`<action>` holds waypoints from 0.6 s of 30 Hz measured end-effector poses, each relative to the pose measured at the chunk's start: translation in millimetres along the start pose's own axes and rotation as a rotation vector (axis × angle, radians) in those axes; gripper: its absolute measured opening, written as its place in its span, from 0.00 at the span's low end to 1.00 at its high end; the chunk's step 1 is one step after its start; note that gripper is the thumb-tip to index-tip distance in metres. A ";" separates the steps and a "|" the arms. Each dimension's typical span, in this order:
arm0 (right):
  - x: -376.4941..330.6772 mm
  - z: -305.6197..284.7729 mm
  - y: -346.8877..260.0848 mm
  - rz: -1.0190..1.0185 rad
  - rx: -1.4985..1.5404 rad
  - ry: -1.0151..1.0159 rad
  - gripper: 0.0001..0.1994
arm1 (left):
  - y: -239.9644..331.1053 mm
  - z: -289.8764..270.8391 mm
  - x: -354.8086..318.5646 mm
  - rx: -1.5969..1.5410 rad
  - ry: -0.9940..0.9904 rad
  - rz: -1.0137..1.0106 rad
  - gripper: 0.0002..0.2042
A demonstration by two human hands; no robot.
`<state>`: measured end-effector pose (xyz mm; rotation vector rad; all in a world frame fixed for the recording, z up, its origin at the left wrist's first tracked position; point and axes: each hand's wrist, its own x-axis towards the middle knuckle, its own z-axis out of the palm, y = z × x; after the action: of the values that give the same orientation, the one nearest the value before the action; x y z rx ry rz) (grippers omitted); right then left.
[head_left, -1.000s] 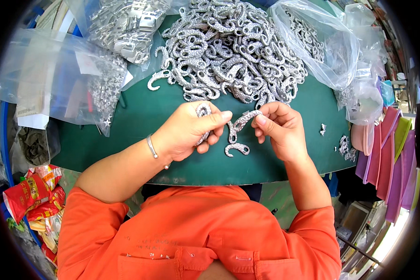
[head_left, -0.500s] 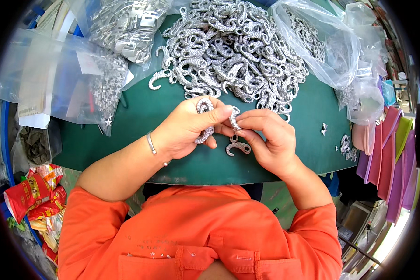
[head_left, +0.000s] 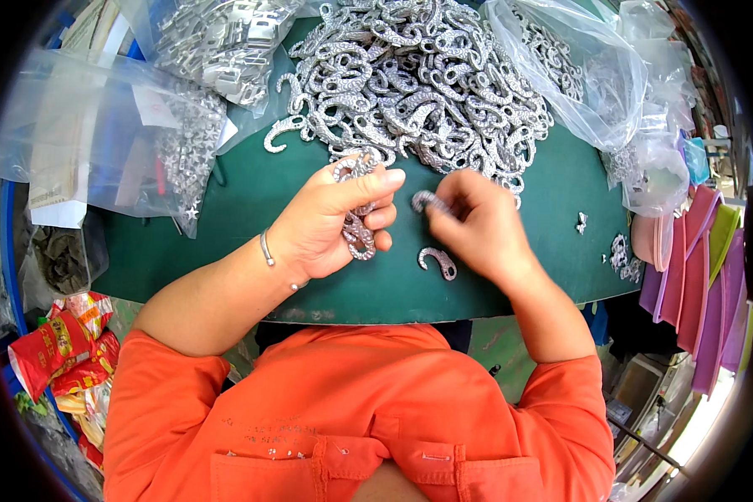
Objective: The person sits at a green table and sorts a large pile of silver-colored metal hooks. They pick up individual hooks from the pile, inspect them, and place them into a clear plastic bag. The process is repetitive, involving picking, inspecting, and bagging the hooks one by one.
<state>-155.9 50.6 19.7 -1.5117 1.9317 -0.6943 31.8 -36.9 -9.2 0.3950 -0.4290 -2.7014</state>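
My left hand (head_left: 330, 216) is closed round several silver, textured hook-shaped metal pieces (head_left: 357, 227), which poke out above and below the fingers. Between the thumb and fingers of my right hand (head_left: 477, 222) is one more such hook (head_left: 427, 201), its curved end pointing left and slightly blurred. A single hook (head_left: 438, 263) lies on the green table (head_left: 343, 305) just below the right hand, touched by neither hand. Beyond both hands rises a large heap of the same silver hooks (head_left: 418, 92).
Clear plastic bags of small metal parts stand at the far left (head_left: 226, 54), left (head_left: 188, 151) and far right (head_left: 560, 67). Loose silver bits (head_left: 621, 258) lie near the right edge. Pink and purple strips (head_left: 694, 259) hang beyond it. Red packets (head_left: 54, 351) are at lower left.
My hands have moved apart. The right hand has drawn back from the left with a hook in its fingers. The loose hook on the table has shifted slightly right and turned.
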 end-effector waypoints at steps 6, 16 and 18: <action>0.7 -17.5 -18.0 -0.370 0.231 0.162 0.06 | -1.0 31.4 3.0 0.052 0.307 -0.100 0.15; -33.2 -17.9 -0.8 -0.199 -0.281 -0.223 0.08 | -6.2 5.4 0.8 0.081 0.152 -0.133 0.10; -28.9 -18.9 7.7 -0.191 -0.230 -0.153 0.06 | -7.5 8.5 -1.3 0.103 0.165 -0.152 0.11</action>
<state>-169.3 81.4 31.0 -1.8517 1.8168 -0.4299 27.8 -27.7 -3.8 0.7005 -0.5098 -2.7706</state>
